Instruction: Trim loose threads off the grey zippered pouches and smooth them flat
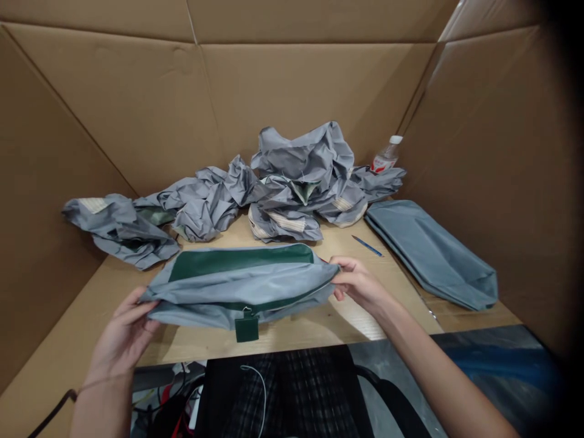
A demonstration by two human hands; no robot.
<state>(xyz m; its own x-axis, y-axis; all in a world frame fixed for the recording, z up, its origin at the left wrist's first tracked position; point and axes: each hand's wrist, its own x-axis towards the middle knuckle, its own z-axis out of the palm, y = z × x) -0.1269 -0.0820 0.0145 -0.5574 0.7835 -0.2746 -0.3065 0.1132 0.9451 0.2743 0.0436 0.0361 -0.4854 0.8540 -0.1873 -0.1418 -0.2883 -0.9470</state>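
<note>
A grey fabric bag (255, 283) with a dark green lining stretches between my two hands above the front of the table. My left hand (125, 331) pinches its left end, thumb on top. On the other end, my right hand (358, 283) grips the right corner. A small dark green tag (247, 328) hangs from the bag's near edge by a metal ring or clip. The green panel along the far side shows, while the bag's underside is hidden.
Several crumpled grey fabric pieces (301, 158) lie along the back of the wooden table (392, 304). A blue pen-like stick (367, 246) and a folded grey-green fabric bag (433, 255) lie at the right. Behind stands a plastic bottle (385, 156). Cardboard walls (319, 79) enclose the table.
</note>
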